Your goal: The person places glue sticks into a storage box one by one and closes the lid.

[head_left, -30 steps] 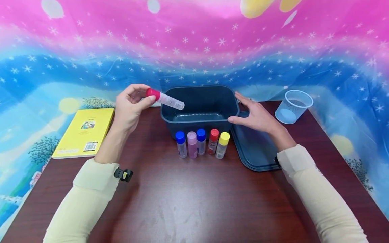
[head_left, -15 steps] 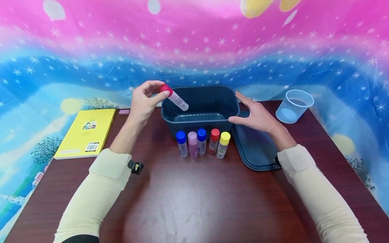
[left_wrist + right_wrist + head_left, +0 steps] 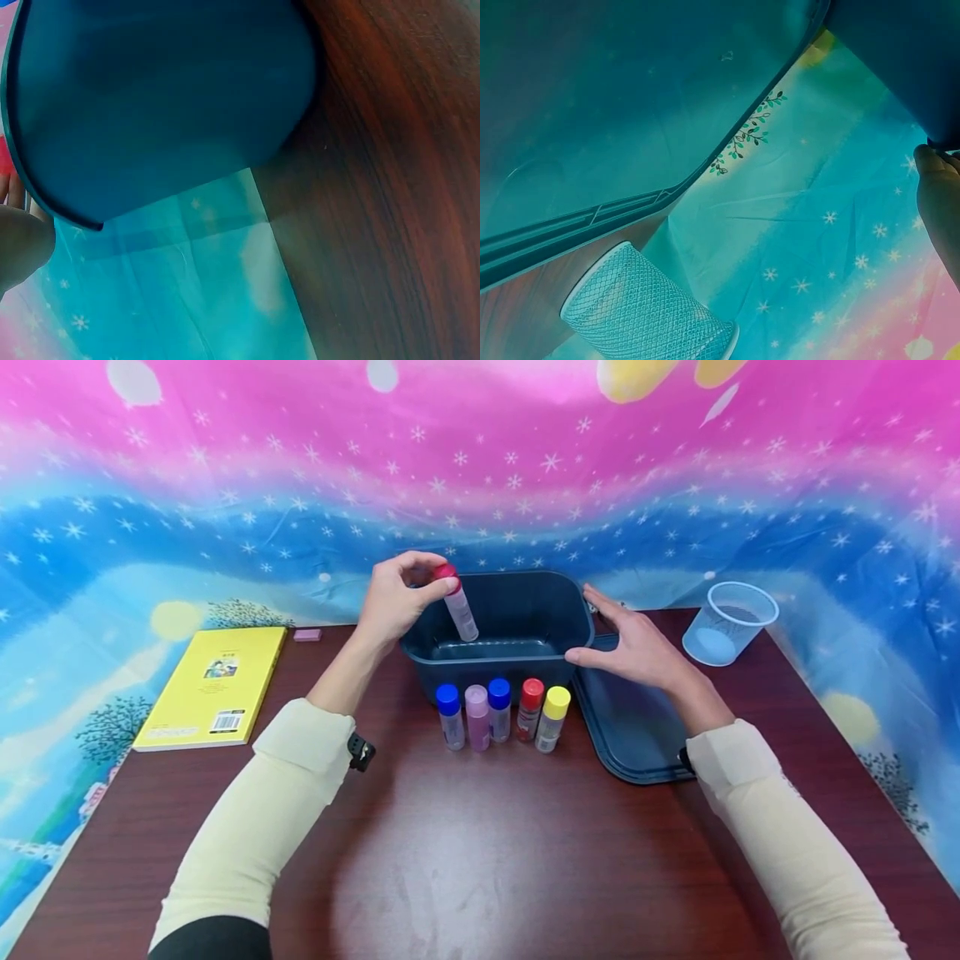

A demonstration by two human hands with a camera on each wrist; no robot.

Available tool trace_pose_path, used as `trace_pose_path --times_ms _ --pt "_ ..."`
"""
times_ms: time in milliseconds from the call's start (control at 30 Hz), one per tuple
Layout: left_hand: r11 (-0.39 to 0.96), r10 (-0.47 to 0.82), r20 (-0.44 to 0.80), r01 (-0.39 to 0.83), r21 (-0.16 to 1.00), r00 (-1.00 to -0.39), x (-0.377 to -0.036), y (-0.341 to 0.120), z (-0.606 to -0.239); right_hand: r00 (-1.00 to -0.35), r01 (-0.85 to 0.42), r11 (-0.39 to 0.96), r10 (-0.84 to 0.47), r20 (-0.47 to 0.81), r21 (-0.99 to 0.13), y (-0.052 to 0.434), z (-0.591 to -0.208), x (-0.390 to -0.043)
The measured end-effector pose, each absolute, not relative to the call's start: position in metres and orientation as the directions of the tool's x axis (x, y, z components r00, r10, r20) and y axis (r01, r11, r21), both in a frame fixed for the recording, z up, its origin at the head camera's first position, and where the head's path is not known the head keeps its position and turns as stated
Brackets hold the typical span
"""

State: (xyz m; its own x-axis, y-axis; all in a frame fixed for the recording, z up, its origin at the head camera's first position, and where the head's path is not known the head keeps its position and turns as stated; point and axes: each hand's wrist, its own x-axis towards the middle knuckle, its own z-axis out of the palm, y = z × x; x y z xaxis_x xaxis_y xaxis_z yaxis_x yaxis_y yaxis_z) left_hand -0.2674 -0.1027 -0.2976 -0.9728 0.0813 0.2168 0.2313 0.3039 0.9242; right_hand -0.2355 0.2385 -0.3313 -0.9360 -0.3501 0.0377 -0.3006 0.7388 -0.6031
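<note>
From my remote seat I judge the job barely begun: the left hand point(image 3: 397, 593) pinches 1 bottle with a red cap point(image 3: 457, 603) by its cap end, thumb and fingertips curled round it, and holds it over the dark blue bin point(image 3: 573, 610), its clear body slanting down into the opening but, as far as I can tell, not resting on the bottom. The bin looks otherwise bare inside. 5 more bottles point(image 3: 501, 714) stand in a row on the worktop point(image 3: 480, 860) just beside the bin's near wall, capped blue, pink, blue, red and yellow, none of them touched.

The left forearm reaches forward from the near left, wrist bent so the hand hangs over the bin's left rim. The right hand point(image 3: 637, 647) is released, fingers straight and spread, thumb against the bin's right rim as if steadying it; it sits above the matching lid point(image 3: 630, 752), which lies flat on the worktop to the right of the bin. The right wrist view shows a fingertip at the bin's edge.

Toward the far right corner a mesh cup point(image 3: 727, 622) leans on its side. Near the left edge lies a yellow book point(image 3: 213, 685), with a small pink eraser point(image 3: 307, 634) behind it.
</note>
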Motion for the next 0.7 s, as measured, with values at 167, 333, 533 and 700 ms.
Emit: trace_pose_path --times_ms 167,333,533,700 --pt "0.361 0.103 0.153 0.180 0.915 -0.983 -0.275 -0.093 -0.295 -0.933 -0.310 0.733 -0.357 0.046 -0.606 0.239 -0.331 -0.234" --pt "0.405 0.139 0.106 0.154 0.901 -0.985 -0.282 -0.086 -0.297 -0.930 -0.318 0.726 -0.365 0.051 -0.610 0.239 -0.332 -0.235" --pt "0.422 0.167 0.051 0.118 0.899 -0.985 -0.289 -0.081 -0.301 -0.926 -0.335 0.724 -0.373 0.067 -0.602 0.240 -0.332 -0.237" --pt "0.453 0.182 0.004 0.087 0.887 -0.983 -0.292 -0.077 -0.303 -0.924 -0.338 0.723 -0.378 0.064 -0.603 0.240 -0.333 -0.237"
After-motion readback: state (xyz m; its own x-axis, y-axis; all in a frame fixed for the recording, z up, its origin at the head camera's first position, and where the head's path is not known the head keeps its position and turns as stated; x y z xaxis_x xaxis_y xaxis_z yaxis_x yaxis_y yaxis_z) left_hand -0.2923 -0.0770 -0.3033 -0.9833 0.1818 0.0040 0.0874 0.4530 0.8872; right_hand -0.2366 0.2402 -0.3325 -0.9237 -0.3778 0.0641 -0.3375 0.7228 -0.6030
